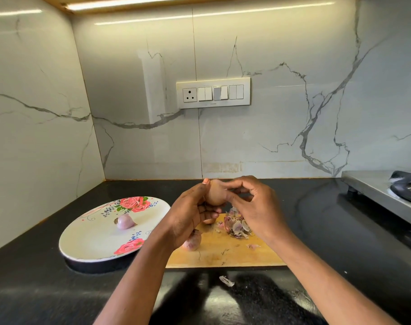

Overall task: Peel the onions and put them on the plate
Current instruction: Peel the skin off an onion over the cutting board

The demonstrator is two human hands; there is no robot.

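Observation:
My left hand [192, 213] grips a small brown-skinned onion [215, 193] above the far edge of the wooden cutting board [225, 250]. My right hand [251, 202] pinches at the onion's top right side with thumb and fingers. One peeled pale-purple onion [125, 222] lies on the white floral plate [87, 240] at the left. Another pinkish onion [192, 242] sits on the board's left end, partly hidden by my left wrist. A further bit of onion [209, 221] shows under my left fingers. A heap of onion peels [237, 225] lies on the board below my right hand.
The black countertop [35, 289] holds a stray peel [226, 281] in front of the board. A steel gas stove [387, 195] stands at the right. Marble walls close the back and left; a switch panel [213, 93] is on the back wall.

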